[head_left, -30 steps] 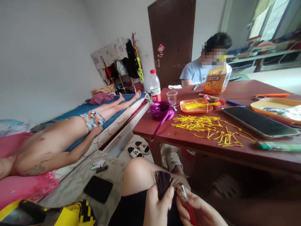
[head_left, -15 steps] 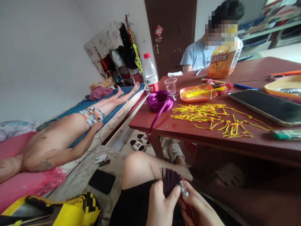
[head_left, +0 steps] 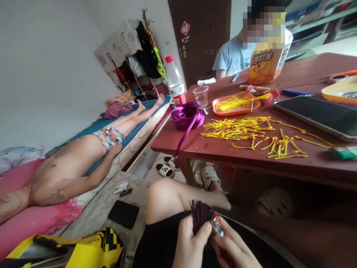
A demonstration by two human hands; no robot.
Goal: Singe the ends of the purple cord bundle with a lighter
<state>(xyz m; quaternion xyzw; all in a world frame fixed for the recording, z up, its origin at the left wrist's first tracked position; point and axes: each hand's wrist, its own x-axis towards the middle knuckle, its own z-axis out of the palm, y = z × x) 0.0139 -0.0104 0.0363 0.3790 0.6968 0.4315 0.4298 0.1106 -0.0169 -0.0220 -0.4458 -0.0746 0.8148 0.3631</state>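
My left hand (head_left: 192, 238) is closed around a bundle of dark purple cords (head_left: 200, 216), whose loose ends fan upward above the thumb. In my right hand (head_left: 232, 243) is a lighter (head_left: 216, 225) with a red button and metal top, held close beside the bundle. No flame can be made out. Both hands are over my lap. On the table ahead lie many short yellow cords with red knots (head_left: 240, 128) and a coil of purple cord (head_left: 187, 116), its end hanging over the table edge.
The red-brown table (head_left: 220, 147) also carries a phone (head_left: 320, 115), an orange tray (head_left: 234, 108) of yellow cords, a plastic cup (head_left: 200, 96) and a bottle (head_left: 176, 83). One person (head_left: 234, 57) sits across; another (head_left: 67, 171) lies on the bed at left. A black tablet-like object (head_left: 123, 214) lies nearby.
The view has shifted slightly, so the table and its things appear a little higher. Both hands keep their grips, with the lighter still beside the cord bundle.
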